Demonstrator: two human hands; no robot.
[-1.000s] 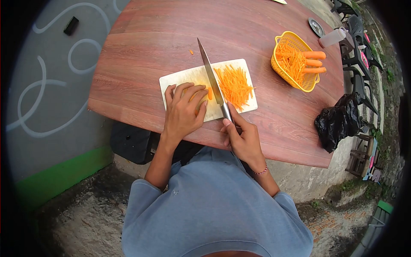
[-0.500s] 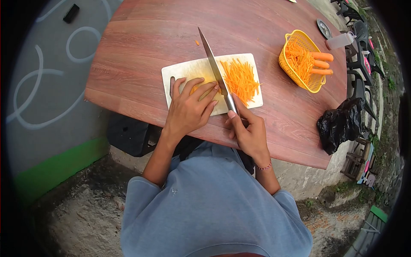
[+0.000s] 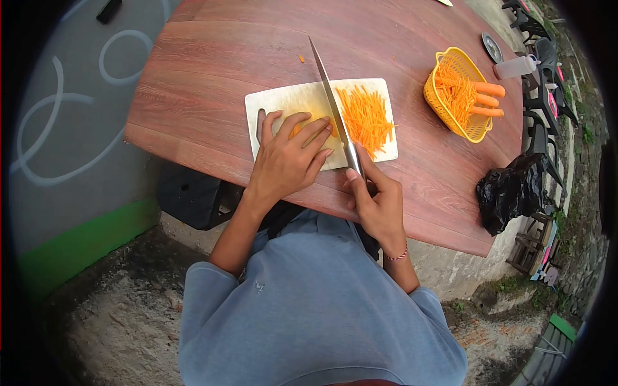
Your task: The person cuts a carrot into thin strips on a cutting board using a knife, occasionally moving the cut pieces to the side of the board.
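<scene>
A white cutting board point(image 3: 278, 98) lies at the table's near edge. On its left half, the spread fingers of my left hand point(image 3: 282, 159) press down on a piece of carrot point(image 3: 295, 130), mostly hidden beneath them. My right hand point(image 3: 380, 202) is wrapped round the handle of a long kitchen knife point(image 3: 330, 93). The blade crosses the board just right of my left fingertips, its tip pointing away past the far edge. Right of the blade spreads a pile of thin carrot strips point(image 3: 367, 122).
A yellow plastic basket point(image 3: 434, 101) at the right holds more carrot strips and several whole carrots point(image 3: 487, 101). Beyond it are a squeeze bottle point(image 3: 515, 67) and a small dark dish point(image 3: 491, 46). A black plastic bag point(image 3: 512, 193) sits at the right edge of the wooden table point(image 3: 219, 71).
The knife has shifted slightly right, widening the gap between blade and left fingertips. My left hand stays over the carrot. The whole view has moved a little.
</scene>
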